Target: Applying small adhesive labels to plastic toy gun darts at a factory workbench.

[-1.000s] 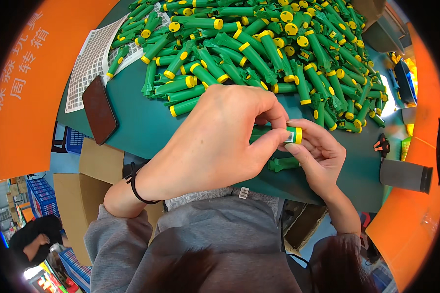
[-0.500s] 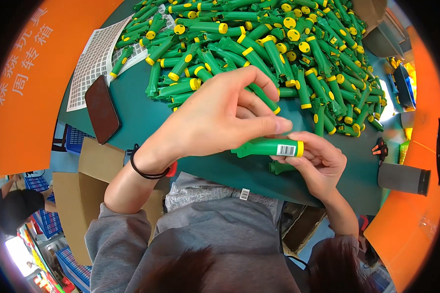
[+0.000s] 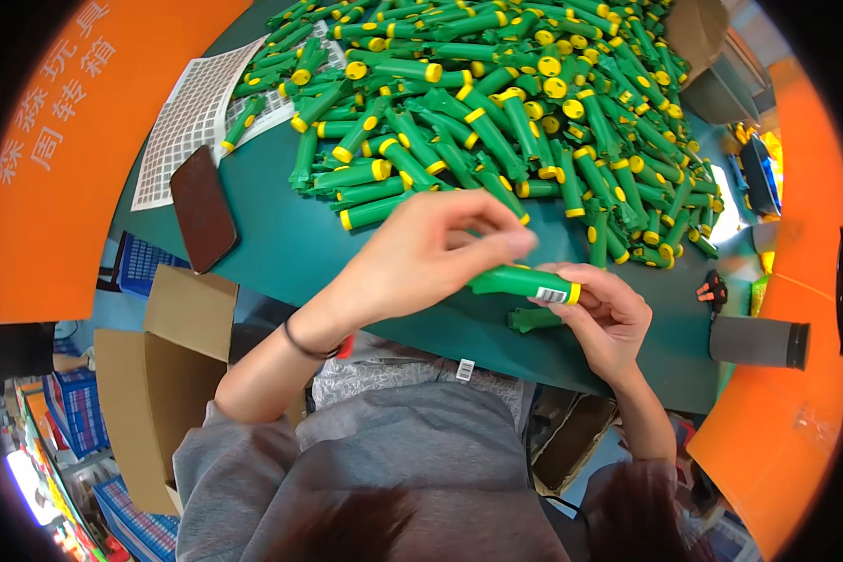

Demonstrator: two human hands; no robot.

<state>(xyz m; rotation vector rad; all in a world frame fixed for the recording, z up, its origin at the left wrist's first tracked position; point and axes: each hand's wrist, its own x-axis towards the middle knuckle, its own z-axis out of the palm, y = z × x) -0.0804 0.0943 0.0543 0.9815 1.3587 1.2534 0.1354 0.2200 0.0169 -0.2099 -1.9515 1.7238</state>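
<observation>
Head view: the right hand (image 3: 609, 318) cradles a green tube (image 3: 525, 281) with a yellow end band above the table's (image 3: 281, 253) near edge, its small white barcode label turned upward. The left hand (image 3: 421, 258) pinches the tube's other end, steadying it. A grid sticker sheet (image 3: 192, 117) and a dark phone (image 3: 203, 206) lie at the left edge; orange bins (image 3: 56, 140) flank the table.

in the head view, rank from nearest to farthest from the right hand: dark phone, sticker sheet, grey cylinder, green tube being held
1. green tube, held in the right hand
2. grey cylinder, to its right
3. dark phone, far left
4. sticker sheet, beyond the phone
</observation>
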